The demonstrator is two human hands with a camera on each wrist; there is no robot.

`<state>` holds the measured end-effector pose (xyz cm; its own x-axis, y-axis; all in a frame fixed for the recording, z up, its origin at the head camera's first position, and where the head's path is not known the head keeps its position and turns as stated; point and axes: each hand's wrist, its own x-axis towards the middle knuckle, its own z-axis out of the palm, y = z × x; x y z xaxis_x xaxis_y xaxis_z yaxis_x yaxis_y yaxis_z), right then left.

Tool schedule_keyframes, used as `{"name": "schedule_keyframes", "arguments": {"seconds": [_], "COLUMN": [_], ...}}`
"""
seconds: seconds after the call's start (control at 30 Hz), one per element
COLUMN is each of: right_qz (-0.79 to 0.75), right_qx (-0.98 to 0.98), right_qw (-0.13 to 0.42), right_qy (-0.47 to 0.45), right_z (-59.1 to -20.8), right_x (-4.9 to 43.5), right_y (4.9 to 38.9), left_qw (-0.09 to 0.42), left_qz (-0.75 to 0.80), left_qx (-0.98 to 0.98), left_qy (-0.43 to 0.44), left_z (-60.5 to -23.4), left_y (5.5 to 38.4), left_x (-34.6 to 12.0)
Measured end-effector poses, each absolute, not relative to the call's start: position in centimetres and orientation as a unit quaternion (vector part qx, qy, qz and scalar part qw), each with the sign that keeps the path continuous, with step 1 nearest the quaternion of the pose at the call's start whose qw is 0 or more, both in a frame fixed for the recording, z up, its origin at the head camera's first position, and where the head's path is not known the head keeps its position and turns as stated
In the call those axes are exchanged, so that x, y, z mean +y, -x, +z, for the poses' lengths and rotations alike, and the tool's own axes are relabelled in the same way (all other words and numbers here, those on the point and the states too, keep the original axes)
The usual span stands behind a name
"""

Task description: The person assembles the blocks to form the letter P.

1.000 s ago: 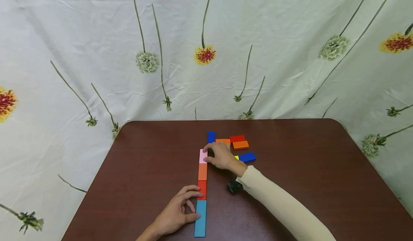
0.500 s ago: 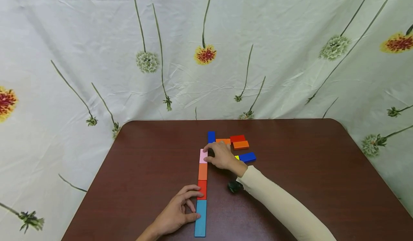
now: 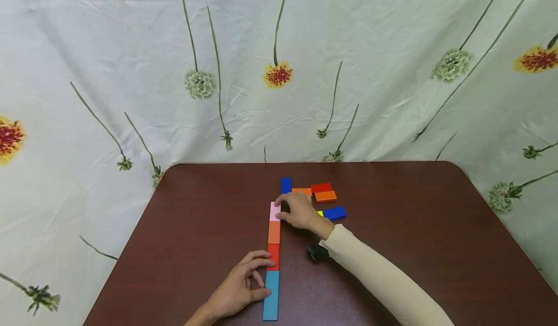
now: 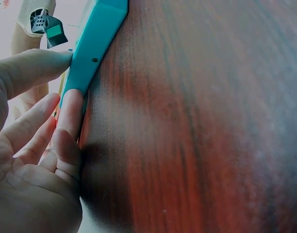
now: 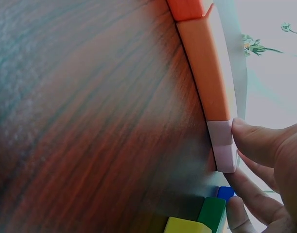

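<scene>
Four-sided flat blocks form a straight line: teal (image 3: 271,309) nearest me, then red (image 3: 273,249), orange (image 3: 274,232) and pink (image 3: 273,211) at the far end, end to end. My left hand (image 3: 237,287) lies along their left side, thumb on the teal block, fingertips on the red one. In the left wrist view a finger also rests against the side of the teal block (image 4: 97,43). Thumb and index finger of my right hand (image 3: 300,210) hold the pink block (image 5: 221,145) at its two ends, as the right wrist view shows.
Beyond the right hand lie blue (image 3: 286,184), orange (image 3: 301,190), red (image 3: 321,187), orange (image 3: 326,196) and blue (image 3: 334,213) blocks. Green (image 5: 213,213) and yellow (image 5: 187,224) blocks show in the right wrist view. A patterned cloth (image 3: 244,74) hangs behind the table.
</scene>
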<state>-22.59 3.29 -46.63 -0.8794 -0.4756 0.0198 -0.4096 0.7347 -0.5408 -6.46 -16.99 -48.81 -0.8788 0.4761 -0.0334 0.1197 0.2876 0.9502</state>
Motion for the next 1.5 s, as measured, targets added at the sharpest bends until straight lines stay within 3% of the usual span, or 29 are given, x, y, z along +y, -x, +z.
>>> {"name": "schedule_keyframes", "arguments": {"seconds": [1.17,1.5], "right_qz": [-0.265,-0.227], "right_qx": [0.928,0.931], "right_qw": [0.063,0.060], "right_qy": [0.254,0.279], "right_z": [-46.3,-44.3], "right_x": [3.2,3.9], "right_y": [22.7,24.8], "left_qw": [0.163,0.157], "left_qz": [0.555,0.555], "left_qx": [0.794,0.795], "left_qy": [-0.187,-0.188], "left_z": [-48.8,-48.8], "left_y": [6.4,6.4], "left_x": [-17.2,-17.1]}}
